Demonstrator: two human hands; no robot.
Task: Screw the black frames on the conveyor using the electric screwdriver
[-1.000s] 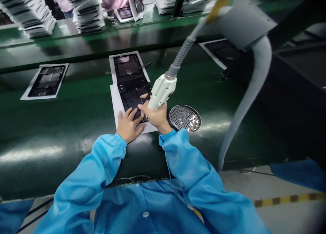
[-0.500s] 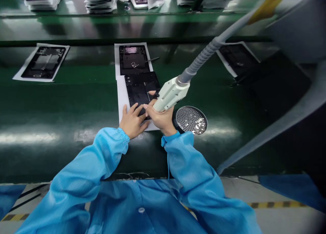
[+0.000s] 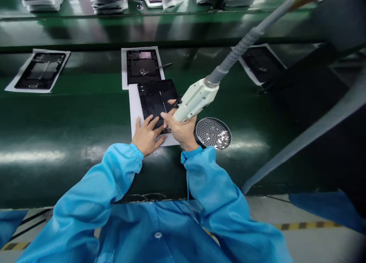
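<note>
A black tablet housing [image 3: 154,101] lies on a white sheet [image 3: 135,106] in front of me. My left hand [image 3: 146,135] rests on its lower left part, fingers spread, holding nothing. My right hand [image 3: 184,133] is wrapped round a pale electric screwdriver [image 3: 196,99] over the tablet's lower right corner. The screwdriver's tip is hidden by my fingers. From its top a ribbed grey hose [image 3: 234,59] runs up to the right. Just right of my right hand sits a round perforated dish [image 3: 210,131] with small shiny pieces in it.
Behind lies another tablet housing [image 3: 143,70] on paper, with a thin dark pen-like tool [image 3: 165,65] beside it. More housings lie at far left [image 3: 40,70] and far right [image 3: 259,64]. Paper-wrapped stacks [image 3: 108,0] stand on the back shelf. A grey tube [image 3: 297,145] crosses the right side.
The screwdriver and its hose have shifted a little to the right and up over the tablet. My left hand stays on the housing. The whole view has turned slightly.
</note>
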